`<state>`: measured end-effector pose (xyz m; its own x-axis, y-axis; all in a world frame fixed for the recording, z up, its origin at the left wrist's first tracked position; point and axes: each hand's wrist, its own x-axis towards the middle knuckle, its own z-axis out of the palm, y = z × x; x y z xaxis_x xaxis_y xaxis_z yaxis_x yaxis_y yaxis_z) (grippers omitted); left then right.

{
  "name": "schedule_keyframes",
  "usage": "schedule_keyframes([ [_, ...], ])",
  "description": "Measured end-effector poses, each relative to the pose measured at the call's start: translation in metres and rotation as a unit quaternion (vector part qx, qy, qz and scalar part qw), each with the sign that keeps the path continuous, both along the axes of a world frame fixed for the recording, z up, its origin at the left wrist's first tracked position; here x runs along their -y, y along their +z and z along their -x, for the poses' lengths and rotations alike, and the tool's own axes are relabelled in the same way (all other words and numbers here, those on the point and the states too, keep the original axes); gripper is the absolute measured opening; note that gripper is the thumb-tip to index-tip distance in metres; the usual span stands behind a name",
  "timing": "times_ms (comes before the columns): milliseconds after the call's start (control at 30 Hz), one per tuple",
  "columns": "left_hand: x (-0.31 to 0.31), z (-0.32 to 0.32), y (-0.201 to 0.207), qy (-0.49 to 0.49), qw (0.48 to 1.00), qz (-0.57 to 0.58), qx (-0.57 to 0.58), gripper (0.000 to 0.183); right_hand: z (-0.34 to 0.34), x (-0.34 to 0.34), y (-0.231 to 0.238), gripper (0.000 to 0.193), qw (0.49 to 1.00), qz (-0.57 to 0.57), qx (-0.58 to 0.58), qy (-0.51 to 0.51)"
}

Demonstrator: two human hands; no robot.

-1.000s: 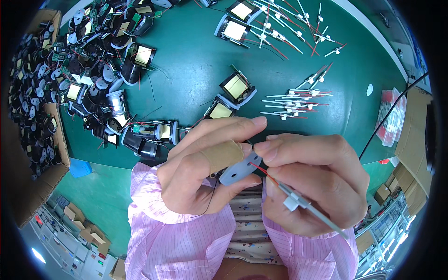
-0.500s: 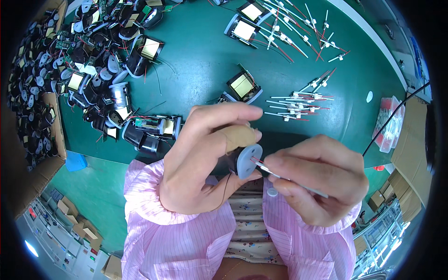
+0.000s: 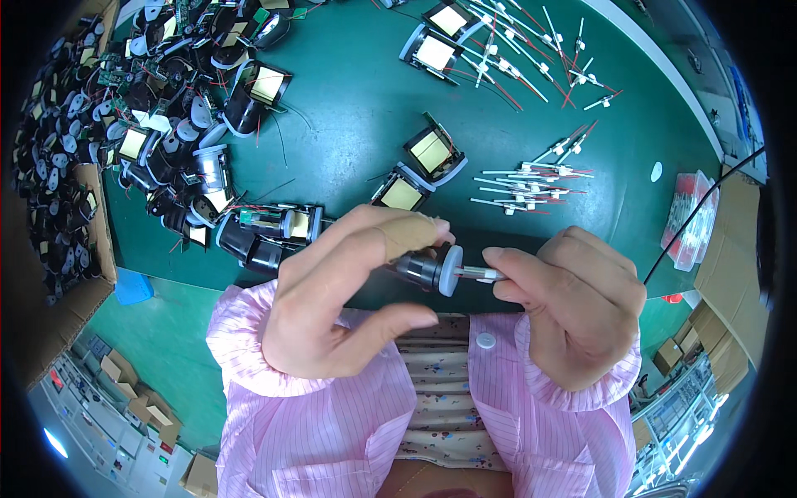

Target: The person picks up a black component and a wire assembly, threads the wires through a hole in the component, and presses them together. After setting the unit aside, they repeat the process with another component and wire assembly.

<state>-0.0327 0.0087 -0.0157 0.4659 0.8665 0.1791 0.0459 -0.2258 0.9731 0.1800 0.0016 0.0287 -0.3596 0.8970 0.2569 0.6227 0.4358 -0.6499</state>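
My left hand, with a tan bandage round one finger, holds a black cylindrical housing with a pale grey-blue end cap. Its thumb stands away from the housing. Between thumb and fingertips, my right hand pinches a thin white tube with red wire. The tube's tip meets the cap's face; how deep it goes in is hidden. Just beyond my left hand lie two black housings with yellowish pads, the nearer housing partly behind my fingers. Beyond my right hand lies a group of white wired tubes.
Black housings with circuit boards and loose wires heap up on the green table at left, beside a full cardboard box. More wired tubes lie at the back. A clear plastic box stands at the right edge.
The cap has turned from facing me to facing right, and the tube now lines up with it. My left thumb has come away from the housing. My left hand has lowered, uncovering a housing behind it.
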Motion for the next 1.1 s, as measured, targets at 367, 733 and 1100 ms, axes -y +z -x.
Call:
schedule_keyframes([
  [367, 0.002, -0.006, -0.001, 0.030, 0.998, 0.052, 0.030, 0.031, -0.011, -0.010, -0.005, 0.027, 0.986, 0.106, -0.081, 0.097],
  [733, 0.002, -0.013, 0.000, 0.047, 0.998, -0.035, -0.016, 0.032, 0.006, -0.002, -0.013, 0.023, 0.996, 0.049, -0.037, 0.059],
  [1100, -0.041, 0.020, 0.002, 0.310, 0.775, -0.286, -0.470, 0.039, -0.044, -0.055, 0.003, 0.011, 0.975, 0.139, -0.013, -0.172],
])
